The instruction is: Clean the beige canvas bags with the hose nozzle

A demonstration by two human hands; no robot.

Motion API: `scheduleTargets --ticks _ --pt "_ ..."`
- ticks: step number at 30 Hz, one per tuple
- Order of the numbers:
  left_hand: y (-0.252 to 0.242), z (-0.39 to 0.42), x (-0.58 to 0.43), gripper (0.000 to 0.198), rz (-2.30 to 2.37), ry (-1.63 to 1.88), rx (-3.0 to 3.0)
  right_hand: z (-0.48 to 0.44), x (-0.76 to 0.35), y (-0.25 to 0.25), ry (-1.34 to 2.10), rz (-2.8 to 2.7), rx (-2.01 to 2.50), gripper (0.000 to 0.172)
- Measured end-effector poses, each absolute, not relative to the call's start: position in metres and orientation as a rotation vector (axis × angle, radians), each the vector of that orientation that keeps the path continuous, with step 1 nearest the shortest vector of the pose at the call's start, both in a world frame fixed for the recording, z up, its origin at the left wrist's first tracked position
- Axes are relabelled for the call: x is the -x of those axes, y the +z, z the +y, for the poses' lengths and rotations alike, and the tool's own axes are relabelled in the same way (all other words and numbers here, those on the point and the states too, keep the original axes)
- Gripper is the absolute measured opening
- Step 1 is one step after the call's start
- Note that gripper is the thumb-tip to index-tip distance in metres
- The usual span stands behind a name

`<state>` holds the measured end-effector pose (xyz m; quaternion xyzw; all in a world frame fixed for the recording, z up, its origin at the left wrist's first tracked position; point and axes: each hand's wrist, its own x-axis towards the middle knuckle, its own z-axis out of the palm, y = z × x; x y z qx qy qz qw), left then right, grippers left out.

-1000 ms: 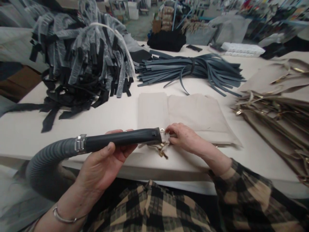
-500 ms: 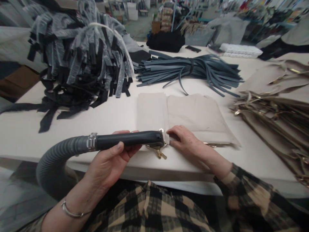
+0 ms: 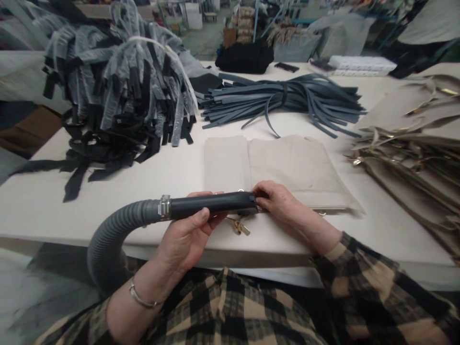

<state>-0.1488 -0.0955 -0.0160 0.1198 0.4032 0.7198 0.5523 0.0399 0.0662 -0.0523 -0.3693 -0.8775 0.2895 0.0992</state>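
My left hand [image 3: 192, 230] is wrapped from below around the black nozzle [image 3: 212, 203] of a grey ribbed hose [image 3: 111, 239], its thumb along the near side. The nozzle lies level across the near edge of a flat beige fabric bag piece [image 3: 291, 163] on the table. At the nozzle's tip, my right hand [image 3: 278, 201] has its fingers curled in a pinch on the edge of the beige piece; the exact spot they grip is hidden. Below the nozzle hangs a gold-coloured zipper pull [image 3: 241, 227]. A zipper edge [image 3: 330, 210] runs right of my right wrist.
A bundle of blue-grey straps [image 3: 283, 100] lies behind the beige piece. Black strips in clear plastic [image 3: 143, 86] are heaped at the left. Beige pieces with gold hardware [image 3: 406, 163] are piled at the right. The white table's [image 3: 161, 167] front edge is close to my body.
My left hand has moved the nozzle to the right, so its tip now meets the fingers of my right hand. The hose has followed. My right hand has shifted slightly.
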Motion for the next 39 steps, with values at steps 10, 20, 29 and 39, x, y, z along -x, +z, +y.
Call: scheduleTargets --ticks 10,20,29,39 --pt "-0.006 -0.119 0.182 0.042 1.097 1.775 -0.215 0.066 -0.040 -0.058 0.834 -2.576 0.968 0.017" --pt "-0.009 -0.098 0.150 0.035 0.957 1.635 -0.380 0.067 -0.046 -0.057 1.047 -2.386 0.897 0.028" --pt "0.004 -0.131 0.200 0.036 1.061 1.907 -0.240 0.056 -0.040 -0.035 0.667 -2.549 0.626 0.032" --pt "-0.006 -0.148 0.202 0.039 1.067 1.891 -0.142 0.026 -0.041 -0.022 0.362 -2.987 0.140 0.020"
